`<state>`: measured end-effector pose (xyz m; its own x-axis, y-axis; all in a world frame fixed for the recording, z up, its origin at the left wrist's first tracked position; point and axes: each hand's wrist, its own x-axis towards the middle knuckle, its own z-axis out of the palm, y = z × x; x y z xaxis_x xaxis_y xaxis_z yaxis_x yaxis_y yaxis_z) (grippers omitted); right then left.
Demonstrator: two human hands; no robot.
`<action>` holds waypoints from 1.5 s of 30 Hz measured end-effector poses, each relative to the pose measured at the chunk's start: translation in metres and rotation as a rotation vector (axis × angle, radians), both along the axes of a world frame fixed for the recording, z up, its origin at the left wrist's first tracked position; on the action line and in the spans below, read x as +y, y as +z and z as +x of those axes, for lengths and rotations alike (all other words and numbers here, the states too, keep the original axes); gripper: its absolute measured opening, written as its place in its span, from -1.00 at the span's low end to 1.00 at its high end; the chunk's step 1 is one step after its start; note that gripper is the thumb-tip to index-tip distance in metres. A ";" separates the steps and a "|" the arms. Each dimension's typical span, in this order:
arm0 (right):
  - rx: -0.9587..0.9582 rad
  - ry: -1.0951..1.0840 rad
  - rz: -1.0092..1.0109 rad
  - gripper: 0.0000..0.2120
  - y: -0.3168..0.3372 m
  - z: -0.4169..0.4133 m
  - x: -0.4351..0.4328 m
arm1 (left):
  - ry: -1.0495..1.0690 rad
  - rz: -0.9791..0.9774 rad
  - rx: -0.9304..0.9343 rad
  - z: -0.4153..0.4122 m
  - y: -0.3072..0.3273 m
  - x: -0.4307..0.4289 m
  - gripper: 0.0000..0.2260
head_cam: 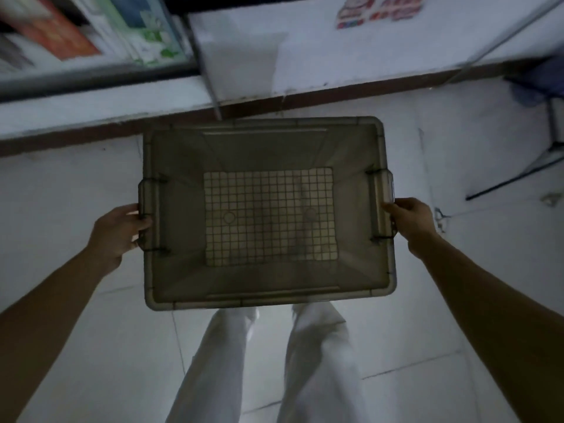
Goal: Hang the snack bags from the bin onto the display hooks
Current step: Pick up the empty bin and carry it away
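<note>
A grey translucent plastic bin hangs in the air in front of me, above the tiled floor. Nothing lies inside it; its grid-patterned bottom shows through. My left hand grips the bin's left side handle, fingers curled under it. My right hand grips the right side handle. No snack bags or display hooks show in this view.
A low shelf base with blurred boxed goods runs along the top left. A white wall or panel with a dark skirting stands ahead. A blue chair with black legs is at the right. My white-trousered legs are below the bin.
</note>
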<state>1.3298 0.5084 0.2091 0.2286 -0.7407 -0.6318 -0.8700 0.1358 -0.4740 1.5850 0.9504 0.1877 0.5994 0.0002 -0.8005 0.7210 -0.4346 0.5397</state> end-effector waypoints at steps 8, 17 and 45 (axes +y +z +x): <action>-0.015 -0.317 -0.045 -0.69 0.088 -0.109 0.014 | -0.348 -0.036 -0.037 -0.002 0.102 -0.071 -0.59; -0.100 -0.591 -0.071 -0.75 0.151 -0.258 0.044 | -0.679 -0.027 -0.177 -0.053 0.195 -0.170 -0.61; -0.091 -1.565 -0.327 -0.73 0.365 -0.581 0.191 | -1.732 -0.350 -0.360 -0.387 0.383 -0.495 -0.63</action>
<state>0.7490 0.6989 0.5742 -0.8239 -0.3652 -0.4334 0.0529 0.7118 -0.7004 1.1985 0.4557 0.5703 -0.1378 -0.8718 -0.4700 -0.5407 -0.3314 0.7732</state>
